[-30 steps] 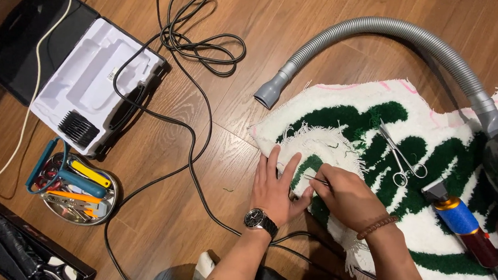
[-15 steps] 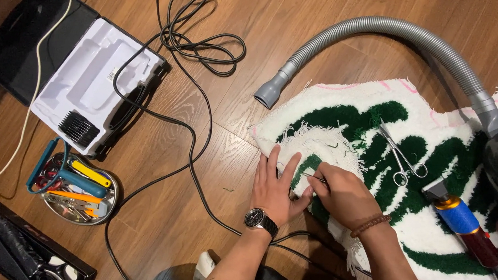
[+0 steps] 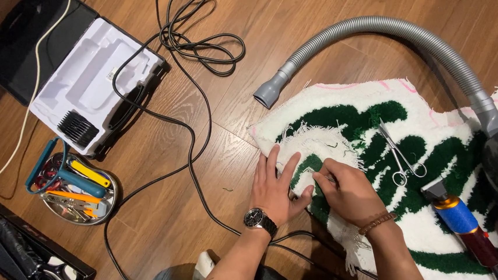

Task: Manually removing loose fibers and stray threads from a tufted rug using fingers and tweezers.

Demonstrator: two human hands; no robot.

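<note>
Head view, looking down at a wooden floor point(image 3: 213, 155).

Tufted rug point(image 3: 375, 166), white with green pattern and a pink trace at the upper edge, lies flat at right-centre. Its long axis runs left to right, dipping toward lower right; the narrow end points left, toward the grey vacuum hose nozzle point(image 3: 270, 92).

Left hand point(image 3: 278, 186): palm down, fingers spread, pressed flat on the rug's left end, thumb angled toward the other hand. Wristwatch on that wrist.

Right hand point(image 3: 347, 193): just beside the left, fingers curled and pressed together, pinching a thin metal tool point(image 3: 319, 174) whose tip meets the pile between the hands. Tool type too small to tell.

Judgement on technique: hold the pile taut under the flat hand, keep the tool tip shallow and close to the holding fingers, work in short strokes along the green-white boundary so neighbouring loops stay intact.

Nearby: scissors point(image 3: 400, 156) lie on the rug, tips pointing upper left, handles lower right. Blue-and-red electric trimmer point(image 3: 465, 225) rests on the rug at right. Black cords point(image 3: 197, 43) coil on the floor. Round metal tray of tools point(image 3: 73, 189) and white moulded case point(image 3: 95, 85) sit well apart at left.
</note>
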